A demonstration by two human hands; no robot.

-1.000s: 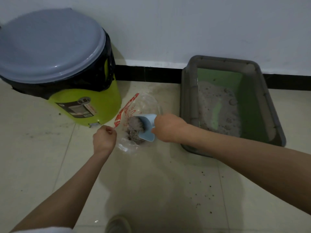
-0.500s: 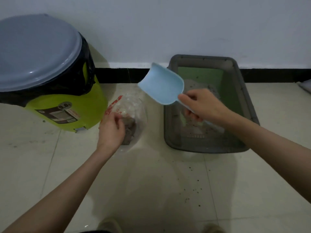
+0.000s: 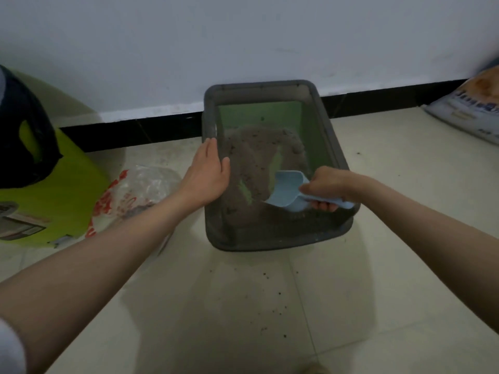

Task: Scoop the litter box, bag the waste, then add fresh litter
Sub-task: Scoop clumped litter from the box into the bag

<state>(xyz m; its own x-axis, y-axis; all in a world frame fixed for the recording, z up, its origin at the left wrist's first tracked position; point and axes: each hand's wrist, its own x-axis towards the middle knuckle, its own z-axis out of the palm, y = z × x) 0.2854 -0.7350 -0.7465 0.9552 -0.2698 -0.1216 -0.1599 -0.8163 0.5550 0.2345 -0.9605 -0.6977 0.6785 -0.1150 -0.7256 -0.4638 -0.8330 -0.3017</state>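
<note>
right hand gripping the blue scoop down in the litter box, left hand spread flat on its rim

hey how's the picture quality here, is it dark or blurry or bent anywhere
Head view: dim and flat overall, with a soft shadow on the floor tiles below the arms; the litter bag at the right edge is smeared and soft; wide-angle bending curves the black baseboard; the scoop and litter box are fairly clear.
</note>
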